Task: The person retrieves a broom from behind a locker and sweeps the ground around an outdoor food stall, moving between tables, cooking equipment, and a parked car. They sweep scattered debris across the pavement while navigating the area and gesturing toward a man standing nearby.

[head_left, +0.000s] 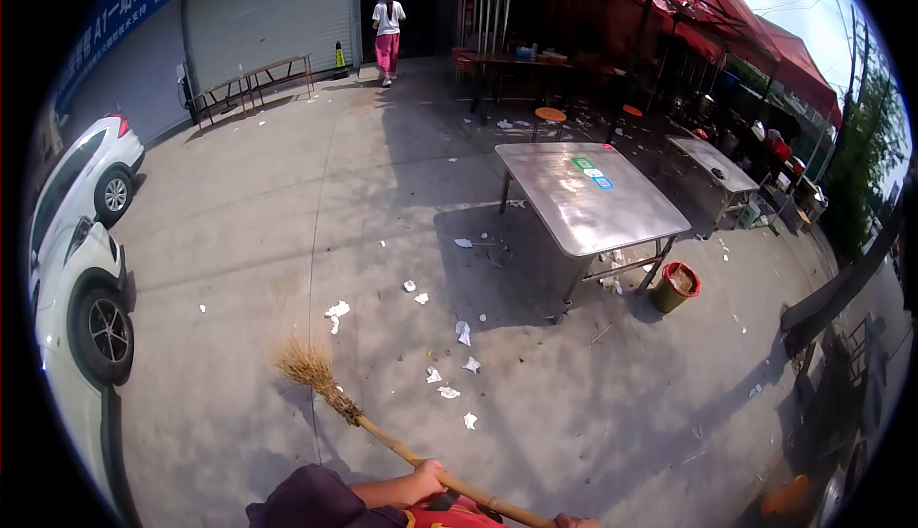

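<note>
A straw broom (387, 440) slants across the lower part of the head view, its bristles down to the left over the concrete. My left hand (423, 483), below a dark sleeve, is closed around the middle of the wooden handle. At the bottom edge my right hand (578, 521) shows only in part, wrapped at the handle's upper end. Scraps of white paper (448, 392) lie on the ground to the right of the bristles. Another crumpled white piece (337, 309) rests just beyond them.
A metal table (593, 205) stands ahead to the right, with a waste bin (676, 288) beside its near legs. White cars (81, 308) are parked on the left. A person (387, 35) is near the dark doorway. Red canopies (698, 2) cover more tables and stools.
</note>
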Tool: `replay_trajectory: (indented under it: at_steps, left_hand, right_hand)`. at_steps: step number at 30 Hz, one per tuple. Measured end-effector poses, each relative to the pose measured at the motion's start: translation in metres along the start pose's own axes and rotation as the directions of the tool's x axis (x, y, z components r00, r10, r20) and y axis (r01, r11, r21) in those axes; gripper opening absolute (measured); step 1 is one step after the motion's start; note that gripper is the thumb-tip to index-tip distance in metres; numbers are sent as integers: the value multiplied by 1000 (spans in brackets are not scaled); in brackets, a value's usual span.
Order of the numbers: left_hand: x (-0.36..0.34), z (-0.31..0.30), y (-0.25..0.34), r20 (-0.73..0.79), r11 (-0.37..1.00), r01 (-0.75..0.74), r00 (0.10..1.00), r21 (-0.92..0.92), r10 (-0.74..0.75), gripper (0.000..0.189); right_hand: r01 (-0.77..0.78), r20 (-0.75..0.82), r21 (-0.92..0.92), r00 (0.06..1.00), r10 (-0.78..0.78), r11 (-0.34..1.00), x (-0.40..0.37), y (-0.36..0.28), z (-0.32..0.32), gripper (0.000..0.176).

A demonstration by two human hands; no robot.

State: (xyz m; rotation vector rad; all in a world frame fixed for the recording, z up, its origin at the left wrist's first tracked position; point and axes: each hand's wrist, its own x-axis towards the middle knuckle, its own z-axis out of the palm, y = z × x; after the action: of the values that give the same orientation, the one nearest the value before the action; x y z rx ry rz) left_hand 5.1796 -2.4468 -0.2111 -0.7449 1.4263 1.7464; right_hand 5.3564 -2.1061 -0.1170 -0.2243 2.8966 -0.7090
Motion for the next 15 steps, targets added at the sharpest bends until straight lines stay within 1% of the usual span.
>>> replay_trajectory:
  at_steps: [1, 2, 3, 5, 7, 8, 9, 11, 13, 14, 15]
  left_hand:
    - [5, -2, 9, 48, 978, -143, 989, 153, 137, 12]
    - [7, -3, 23, 91, 914, -287, 958, 285, 272, 11]
    - [2, 4, 43, 128, 741, -416, 901, 526, 415, 14]
    - [-8, 15, 82, 80, 645, -559, 784, 521, 616, 15]
    - [21, 11, 113, 54, 640, -576, 763, 508, 644, 21]
    - [50, 1, 121, 54, 690, -530, 810, 493, 584, 25]
    - [61, -1, 144, 57, 738, -476, 855, 478, 515, 30]
    - [82, 12, 210, -3, 821, -460, 872, 339, 490, 35]
    - [101, 9, 260, 34, 737, -411, 883, 536, 468, 34]
    - [106, 13, 292, 13, 758, -473, 852, 449, 524, 28]
    - [129, 7, 312, 43, 718, -536, 813, 444, 580, 25]
  right_hand:
    - [-18, 57, 68, 998, 15, 998, 30, 4, -16, 25]
    - [-41, 117, 134, 993, 26, 990, 62, 1, -36, 23]
    - [-30, 158, 102, 987, 13, 994, 89, 3, -51, 23]
    - [-5, 236, 39, 972, -4, 999, 145, 5, -77, 24]
    - [-69, 322, -2, 945, 66, 998, 203, -6, -104, 25]
    - [-98, 358, -24, 928, 101, 995, 234, -10, -116, 25]
    - [-110, 402, -36, 908, 115, 993, 262, -13, -124, 26]
    - [-131, 477, -70, 866, 149, 989, 324, -14, -146, 29]
    - [-78, 510, 43, 859, 45, 996, 370, 6, -153, 32]
    - [-51, 519, 108, 855, -12, 993, 395, 7, -156, 34]
    - [-76, 537, 88, 843, 17, 993, 421, -2, -171, 37]
